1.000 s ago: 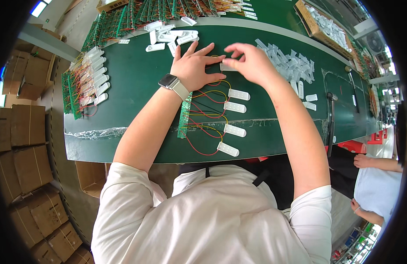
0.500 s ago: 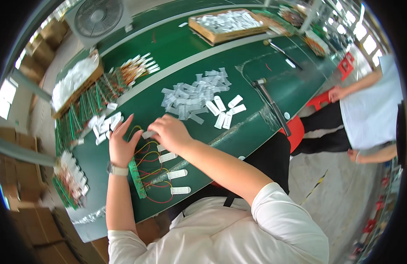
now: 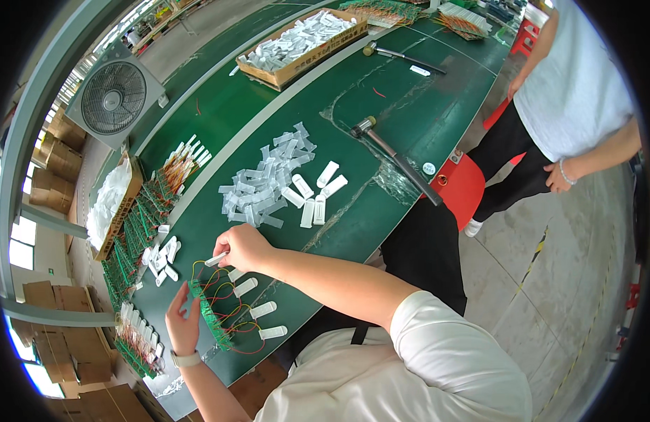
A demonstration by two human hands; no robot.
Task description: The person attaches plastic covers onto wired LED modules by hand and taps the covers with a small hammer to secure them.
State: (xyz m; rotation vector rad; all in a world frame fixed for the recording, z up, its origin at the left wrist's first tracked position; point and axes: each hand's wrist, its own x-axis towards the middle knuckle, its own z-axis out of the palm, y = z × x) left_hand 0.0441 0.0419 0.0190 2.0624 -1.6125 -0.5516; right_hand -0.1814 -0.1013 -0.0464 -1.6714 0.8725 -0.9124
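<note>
My right hand (image 3: 246, 247) pinches a small white plastic case (image 3: 216, 259) just beyond the far end of a green circuit board strip (image 3: 211, 320). Red and yellow wires run from the strip to several white cases, one of them a rounded case (image 3: 273, 332), lying in a row to its right. My left hand (image 3: 183, 322), a watch on its wrist, is beside the strip's left edge with fingers apart and nothing in them. A pile of clear plastic sleeves (image 3: 258, 186) lies beyond my right hand, with loose white cases (image 3: 319, 204) on its right.
Left of the strip are small white pieces (image 3: 162, 259) and bundles of wired green boards (image 3: 138, 232). Farther off stand a cardboard tray (image 3: 314, 53) of white parts and a fan (image 3: 114, 98). A hammer (image 3: 395, 158) lies on the right; a person (image 3: 571, 105) stands beyond a red stool (image 3: 462, 186).
My left hand has drawn back toward me along the strip, away from my right hand. My right hand keeps the white case. The whole view has shifted.
</note>
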